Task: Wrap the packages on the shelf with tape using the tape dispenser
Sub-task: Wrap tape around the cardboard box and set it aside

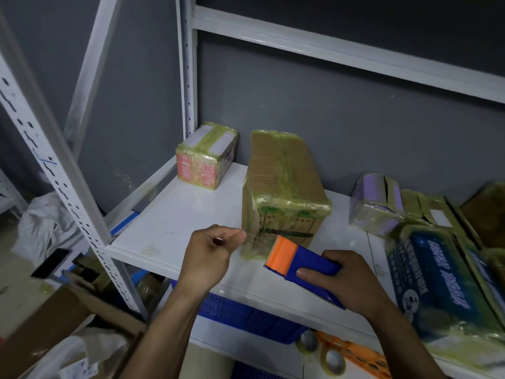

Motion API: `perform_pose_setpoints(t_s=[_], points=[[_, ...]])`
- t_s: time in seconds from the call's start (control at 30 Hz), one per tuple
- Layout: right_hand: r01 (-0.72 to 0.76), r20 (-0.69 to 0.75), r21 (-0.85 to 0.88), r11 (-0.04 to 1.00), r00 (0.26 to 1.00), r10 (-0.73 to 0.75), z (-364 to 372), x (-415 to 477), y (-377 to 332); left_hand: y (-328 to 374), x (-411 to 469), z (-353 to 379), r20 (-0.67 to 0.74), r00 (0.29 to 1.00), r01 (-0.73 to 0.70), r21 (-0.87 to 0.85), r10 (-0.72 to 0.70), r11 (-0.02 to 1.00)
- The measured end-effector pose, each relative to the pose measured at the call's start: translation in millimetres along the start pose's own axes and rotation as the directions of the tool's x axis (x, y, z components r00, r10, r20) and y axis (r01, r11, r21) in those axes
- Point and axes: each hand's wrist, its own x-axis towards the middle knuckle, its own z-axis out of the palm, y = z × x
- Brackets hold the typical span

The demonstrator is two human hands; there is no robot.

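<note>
In front of the tall brown cardboard box (284,187), my right hand (352,283) grips the blue-and-orange plastic tape dispenser (303,266), while my left hand (213,253) seems to pinch its clear tape end (252,242) between thumb and curled fingers. I judge a new band is just starting. Next I need to press that end onto the box.

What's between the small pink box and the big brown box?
Nothing; the head view shows only bare white shelf between the small pink box and the big brown box.

The white shelf (177,231) carries tape-wrapped packages: a small pink box (206,157) at the far left, a brown carton (281,192) standing mid-shelf, a purple box (377,203) to its right, and a blue box (442,285) near right.
</note>
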Motion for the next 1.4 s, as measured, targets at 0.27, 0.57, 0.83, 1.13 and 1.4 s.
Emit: perform_pose_setpoints(t_s=[0.27, 0.57, 0.83, 1.13, 1.4], points=[[0.043, 0.017, -0.024, 0.999, 0.999, -0.043, 1, 2, -11, -3, -5, -10, -0.039, 0.999, -0.018, 0.034, 0.020, 0.999], [0.033, 0.057, -0.054, 0.998, 0.998, -0.030, 0, 1, -20, -3, -10, -14, -0.073, 0.995, -0.067, 0.070, 0.072, 0.995], [0.029, 0.043, -0.061, 0.998, 0.999, -0.027, -8, 3, -26, 2, -5, -24, -0.129, 0.986, -0.096, 0.062, 0.103, 0.993], [0.107, -0.136, -0.142, 0.984, 0.983, -0.127, -19, 8, -53, 6, 27, -19, -0.133, 0.984, -0.137, -0.107, 0.122, 0.985], [0.021, -0.183, -0.488, 0.873, 0.975, -0.126, -39, 34, -123, 4, 65, 0, -0.219, 0.976, -0.060, -0.285, -0.004, 0.957]])
